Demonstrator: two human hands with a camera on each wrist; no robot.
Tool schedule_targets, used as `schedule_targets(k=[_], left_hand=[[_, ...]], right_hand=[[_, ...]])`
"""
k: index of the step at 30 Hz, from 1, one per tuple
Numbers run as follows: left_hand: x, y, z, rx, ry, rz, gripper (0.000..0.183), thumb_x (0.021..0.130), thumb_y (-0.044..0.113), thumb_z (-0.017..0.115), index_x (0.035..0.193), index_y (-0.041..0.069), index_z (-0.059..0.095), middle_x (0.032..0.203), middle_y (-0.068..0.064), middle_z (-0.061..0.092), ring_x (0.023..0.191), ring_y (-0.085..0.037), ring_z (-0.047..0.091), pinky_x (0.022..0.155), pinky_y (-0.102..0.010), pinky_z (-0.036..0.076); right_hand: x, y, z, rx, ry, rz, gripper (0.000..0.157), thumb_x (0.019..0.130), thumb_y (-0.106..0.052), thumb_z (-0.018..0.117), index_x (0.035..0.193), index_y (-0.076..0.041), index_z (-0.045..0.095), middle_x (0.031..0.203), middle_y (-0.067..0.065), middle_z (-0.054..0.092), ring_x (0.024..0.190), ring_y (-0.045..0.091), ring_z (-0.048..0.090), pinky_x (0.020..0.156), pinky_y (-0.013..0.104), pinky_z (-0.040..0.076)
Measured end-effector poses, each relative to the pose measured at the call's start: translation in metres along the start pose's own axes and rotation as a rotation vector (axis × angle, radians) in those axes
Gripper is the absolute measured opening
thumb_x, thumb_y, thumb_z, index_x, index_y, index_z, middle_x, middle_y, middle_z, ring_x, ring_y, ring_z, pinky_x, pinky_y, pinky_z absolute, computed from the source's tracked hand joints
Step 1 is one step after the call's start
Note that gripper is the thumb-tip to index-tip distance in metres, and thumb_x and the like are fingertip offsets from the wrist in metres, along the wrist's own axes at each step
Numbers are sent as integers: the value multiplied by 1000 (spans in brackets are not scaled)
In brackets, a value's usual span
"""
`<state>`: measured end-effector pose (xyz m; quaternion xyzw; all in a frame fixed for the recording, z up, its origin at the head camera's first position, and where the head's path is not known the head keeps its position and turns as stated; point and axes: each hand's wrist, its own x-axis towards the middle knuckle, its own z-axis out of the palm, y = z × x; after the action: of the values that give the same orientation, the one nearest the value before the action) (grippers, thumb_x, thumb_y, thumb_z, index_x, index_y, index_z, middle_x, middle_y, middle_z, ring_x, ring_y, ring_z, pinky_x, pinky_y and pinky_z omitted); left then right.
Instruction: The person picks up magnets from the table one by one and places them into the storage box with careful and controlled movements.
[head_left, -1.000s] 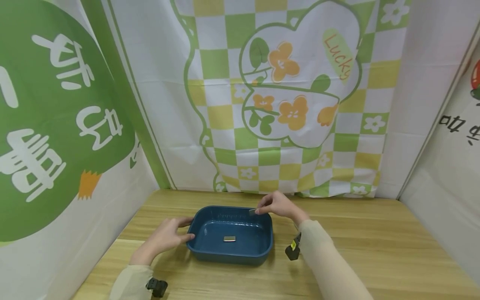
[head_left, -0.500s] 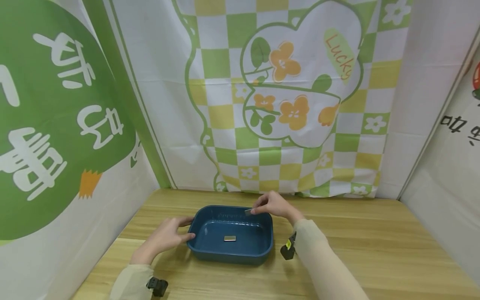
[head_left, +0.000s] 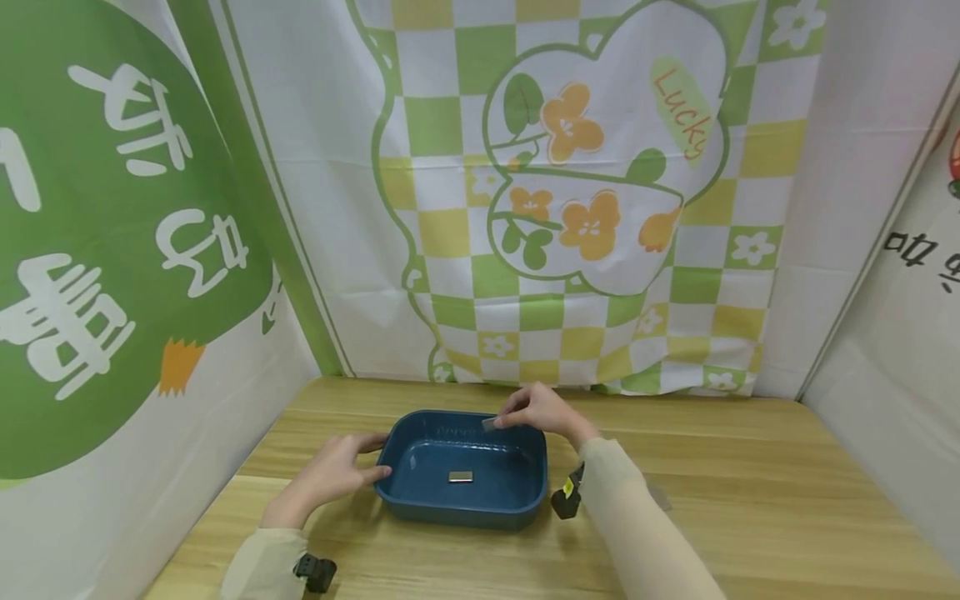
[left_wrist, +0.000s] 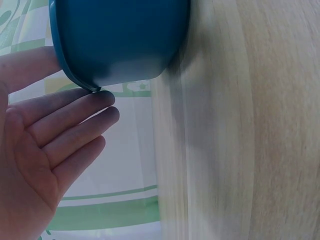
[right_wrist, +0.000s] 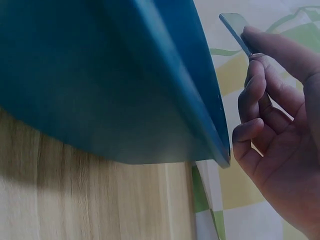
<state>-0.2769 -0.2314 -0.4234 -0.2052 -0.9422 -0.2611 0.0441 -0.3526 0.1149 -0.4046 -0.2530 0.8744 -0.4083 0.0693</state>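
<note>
A deep blue rectangular basin [head_left: 465, 514] with rounded corners stands on the wooden table. At its left end, my left hand [head_left: 333, 473] touches the rim; in the left wrist view the fingers [left_wrist: 75, 135] are nearly straight and the thumb lies at the edge. My right hand [head_left: 543, 410] pinches a small flat silver rectangular piece [right_wrist: 234, 29] between thumb and forefinger, over the basin's back right rim. Its other fingers are curled in the right wrist view. On the basin floor, near the middle, lies a similar small silver piece [head_left: 461, 477].
The wooden table [head_left: 750, 500] extends to both sides of the basin. A green and white checked cloth [head_left: 525, 317] hangs behind its back edge, with printed cloth walls left and right. Each wrist carries a small black camera [head_left: 317, 573].
My right hand has shifted a little to the left along the back rim, carrying the silver piece. My left hand, the basin and the piece inside stay where they were.
</note>
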Motion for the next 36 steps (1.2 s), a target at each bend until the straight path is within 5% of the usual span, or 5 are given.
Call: schedule_targets(k=[10,36], left_hand=[[0,0,0,-5,-4,-1,53,83,27,73,127,3,58,123,-14,64,116,-34,59,98,-52,45],[0,-1,0,-3,3,12,53,83,26,73,127,2,58,122,-15,64,115,-34,59,99,-52,44]], right_hand=[[6,0,8,10,7,-60,18,82,-31,74,87,-15,76,82,-4,73,76,7,64,71,26,52],[19,-17,16,31,34,-8,17,80,-31,76,88,-16,77,82,-3,73,74,13,62,69,30,52]])
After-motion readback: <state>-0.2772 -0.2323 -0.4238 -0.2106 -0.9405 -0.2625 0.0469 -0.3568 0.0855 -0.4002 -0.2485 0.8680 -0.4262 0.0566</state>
